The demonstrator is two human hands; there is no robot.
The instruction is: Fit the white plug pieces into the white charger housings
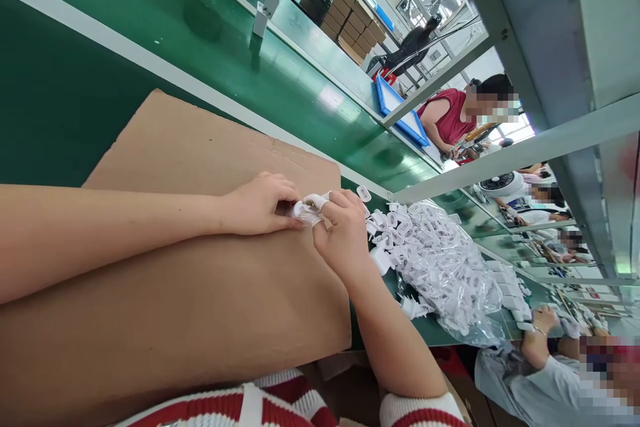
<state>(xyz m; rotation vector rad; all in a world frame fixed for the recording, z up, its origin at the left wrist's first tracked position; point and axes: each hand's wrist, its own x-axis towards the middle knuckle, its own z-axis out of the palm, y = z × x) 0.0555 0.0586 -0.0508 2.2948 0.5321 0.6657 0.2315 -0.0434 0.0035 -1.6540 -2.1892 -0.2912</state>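
Over the cardboard sheet (210,280), my left hand (257,205) and my right hand (345,230) meet at a small white plastic part (305,213). The left thumb and fingers close on its left side. From the other side, my right fingers pinch it, and a white finger cover is on one of them. The hands hide much of the part, so its exact kind cannot be made out. Just beyond my right hand lies a heap of white plastic pieces (395,237), partly inside a clear plastic bag (450,273).
A green conveyor belt (200,33) runs past the cardboard, behind a pale rail (125,53). A white box-shaped piece (261,20) stands at the belt's far edge. Beyond it is a blue-rimmed tray (403,113) near a person in red. Another person (540,373) sits at right.
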